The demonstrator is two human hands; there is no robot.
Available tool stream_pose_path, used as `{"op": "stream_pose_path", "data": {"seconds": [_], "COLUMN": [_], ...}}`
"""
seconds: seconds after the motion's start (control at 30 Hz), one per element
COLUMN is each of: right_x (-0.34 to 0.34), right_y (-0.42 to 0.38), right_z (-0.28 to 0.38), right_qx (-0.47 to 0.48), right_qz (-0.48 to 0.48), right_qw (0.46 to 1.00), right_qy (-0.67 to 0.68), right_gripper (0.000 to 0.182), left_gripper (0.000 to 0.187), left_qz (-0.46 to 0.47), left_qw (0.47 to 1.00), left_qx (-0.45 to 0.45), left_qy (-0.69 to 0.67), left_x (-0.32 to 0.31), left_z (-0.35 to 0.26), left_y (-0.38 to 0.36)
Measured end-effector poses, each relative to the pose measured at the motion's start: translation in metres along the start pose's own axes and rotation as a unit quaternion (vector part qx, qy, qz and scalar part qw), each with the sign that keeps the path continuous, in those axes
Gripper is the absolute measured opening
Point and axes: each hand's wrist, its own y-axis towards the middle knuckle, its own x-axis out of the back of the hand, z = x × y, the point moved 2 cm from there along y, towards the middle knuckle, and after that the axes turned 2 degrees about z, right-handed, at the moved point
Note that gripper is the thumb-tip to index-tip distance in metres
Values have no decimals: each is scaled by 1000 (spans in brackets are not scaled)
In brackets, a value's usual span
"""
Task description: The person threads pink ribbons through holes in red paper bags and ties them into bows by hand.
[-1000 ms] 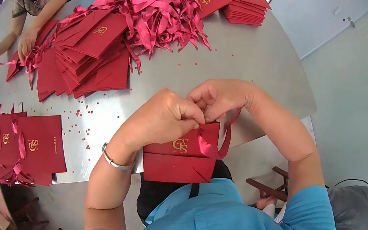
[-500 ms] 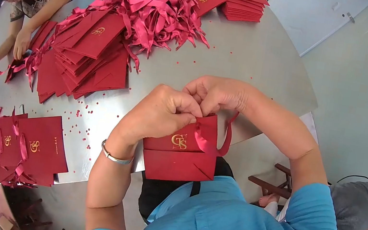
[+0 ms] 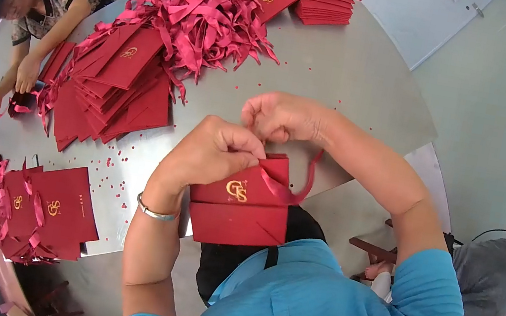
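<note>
A small dark red paper bag (image 3: pixel 235 222) with a gold monogram lies in front of me at the table edge, its top towards my hands. My left hand (image 3: pixel 217 152), with a silver bangle at the wrist, pinches the bag's top edge. Just beyond that edge, my right hand (image 3: pixel 279 119) has its fingers curled together; whatever is between them is too small to make out. A pink ribbon (image 3: pixel 280 193) comes out of the bag's front, loops to the right and goes up under my right wrist.
Beyond my hands lie a fanned pile of red bags (image 3: pixel 124 89), a heap of pink ribbons (image 3: pixel 212 24) and a stack of folded bags (image 3: pixel 324 2). Ribboned bags (image 3: pixel 61 203) lie at the left edge. A co-worker (image 3: pixel 56 11) handles a bag across the metal table (image 3: pixel 360 75). Another person (image 3: pixel 489 285) is at right.
My right hand has lifted slightly away from the bag's top edge, up and to the left. My left hand still pinches the bag. The whole view has shifted a little.
</note>
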Motion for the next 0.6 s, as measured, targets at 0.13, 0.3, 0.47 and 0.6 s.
{"op": "stream_pose_path", "data": {"seconds": [0.13,0.3,0.47,0.6], "right_x": [3,15,31,28], "right_y": [0,3,15,23], "right_z": [3,11,16,15], "right_qx": [-2,61,108,105], "right_qz": [-14,-120,-172,-215], "right_qw": [1000,984,967,954], "right_qy": [-24,-119,-155,-182], "right_gripper": [16,12,11,10], "left_gripper": [7,10,8,8], "left_qz": [15,11,0,-1], "left_qw": [999,999,998,997], "left_qx": [0,30,63,77], "left_qy": [-45,-29,-2,-16], "left_x": [0,3,4,5], "left_z": [-3,8,17,28], "left_y": [0,3,10,14]}}
